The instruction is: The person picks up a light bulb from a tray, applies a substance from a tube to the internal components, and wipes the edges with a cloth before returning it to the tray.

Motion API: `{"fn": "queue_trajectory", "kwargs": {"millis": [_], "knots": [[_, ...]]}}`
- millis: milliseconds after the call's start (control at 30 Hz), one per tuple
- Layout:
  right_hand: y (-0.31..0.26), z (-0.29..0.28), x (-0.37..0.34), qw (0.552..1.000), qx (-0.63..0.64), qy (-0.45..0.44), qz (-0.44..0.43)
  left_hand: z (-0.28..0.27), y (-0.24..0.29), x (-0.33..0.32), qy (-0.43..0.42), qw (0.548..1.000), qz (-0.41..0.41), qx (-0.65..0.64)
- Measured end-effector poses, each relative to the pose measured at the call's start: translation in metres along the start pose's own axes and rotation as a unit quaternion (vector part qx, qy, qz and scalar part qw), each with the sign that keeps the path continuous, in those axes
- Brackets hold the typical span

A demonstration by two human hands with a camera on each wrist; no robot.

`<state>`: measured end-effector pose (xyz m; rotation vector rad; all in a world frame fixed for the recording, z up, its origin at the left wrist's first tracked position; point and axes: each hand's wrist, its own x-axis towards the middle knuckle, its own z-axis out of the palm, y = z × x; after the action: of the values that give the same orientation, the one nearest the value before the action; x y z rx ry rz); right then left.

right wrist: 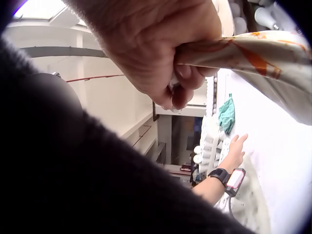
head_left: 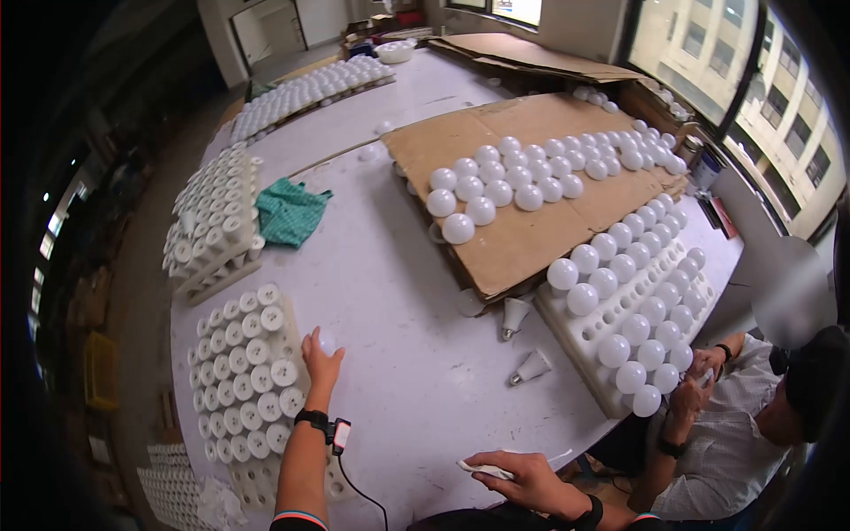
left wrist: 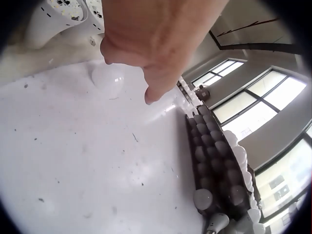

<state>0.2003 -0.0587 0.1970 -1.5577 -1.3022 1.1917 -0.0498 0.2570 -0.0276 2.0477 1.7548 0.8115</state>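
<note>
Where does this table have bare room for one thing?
The white table is bare between the globe at the left hand and the two loose bulbs, and just right of the green cloth. Crowded: the white cups, the foam rack, much of the cardboard.

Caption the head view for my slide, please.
Left hand near a white dome beside a tray of bulb bodies; right hand holds a white wrapper.

Downward head view, wrist closeups, left fingers [head_left: 311,346] shared

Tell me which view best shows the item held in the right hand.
Right wrist: the orange-marked item appears large and close in the right hand. Head shows it small, partly covered; left wrist doesn't show it.
</note>
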Motion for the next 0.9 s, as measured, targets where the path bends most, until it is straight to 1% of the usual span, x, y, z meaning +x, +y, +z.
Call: {"fn": "queue_trajectory", "kwargs": {"millis": [67,100,133,167,233,300,367,433,467,500,533,567,600,667,733,800,833,867,900], "knots": [[0.003,-0.008,0.002,0.998,-0.017,0.017,0.05,0.02,-0.029,0.022,-0.035,0.997,-0.068,0.021],[0.009,-0.011,0.004,0.998,-0.017,0.032,0.055,0.022,-0.039,0.028,-0.08,0.993,-0.077,0.047],[0.017,-0.013,0.005,0.998,-0.024,0.048,0.035,0.017,-0.033,0.032,-0.122,0.985,-0.089,0.077],[0.023,-0.016,0.006,0.998,-0.031,0.058,0.014,0.017,-0.025,0.034,-0.127,0.985,-0.085,0.074],[0.03,-0.024,0.01,0.998,-0.03,0.057,0.017,0.001,0.018,0.026,-0.162,0.977,-0.071,0.116],[0.035,-0.03,0.014,0.998,-0.025,0.051,0.017,0.001,0.078,0.009,-0.194,0.98,0.037,0.014],[0.038,-0.033,0.015,0.999,0.002,0.034,-0.002,-0.005,0.156,-0.008,-0.281,0.947,0.149,-0.047],[0.038,-0.033,0.012,1.0,0.016,0.018,0.009,0.007,0.22,-0.008,-0.286,0.925,0.236,-0.083],[0.038,-0.034,0.011,0.999,0.027,0.004,0.017,0.015,0.236,-0.005,-0.249,0.929,0.259,-0.089],[0.038,-0.034,0.009,1.0,0.025,0.009,0.015,0.023,0.253,-0.003,-0.212,0.931,0.28,-0.097],[0.039,-0.033,0.006,1.0,0.013,0.024,0.003,0.022,0.298,0.006,-0.108,0.935,0.317,-0.116],[0.039,-0.034,0.004,0.999,0.001,0.039,-0.008,0.013,0.34,0.007,-0.003,0.927,0.349,-0.135],[0.036,-0.037,0.004,0.999,0.001,0.044,-0.009,-0.002,0.358,-0.005,-0.003,0.925,0.354,-0.138],[0.025,-0.038,0.002,0.996,0.02,0.081,0.01,-0.035,0.37,-0.031,-0.048,0.842,0.445,-0.303],[0.027,-0.034,0.004,0.997,0.003,0.08,-0.01,-0.055,0.344,-0.062,-0.154,0.816,0.486,-0.274],[0.018,-0.031,0.005,0.998,-0.017,0.066,-0.004,-0.057,0.289,-0.092,-0.198,0.881,0.349,-0.251],[0.011,-0.027,0.003,0.997,-0.011,0.068,0.016,-0.061,0.251,-0.104,-0.17,0.907,0.313,-0.226],[0.007,-0.024,0.003,0.996,-0.008,0.075,0.037,-0.066,0.212,-0.119,-0.213,0.931,0.162,-0.249],[0.016,-0.018,0.005,0.996,0.003,0.087,-0.016,-0.07,0.175,-0.136,-0.249,0.927,0.013,-0.279]]}}
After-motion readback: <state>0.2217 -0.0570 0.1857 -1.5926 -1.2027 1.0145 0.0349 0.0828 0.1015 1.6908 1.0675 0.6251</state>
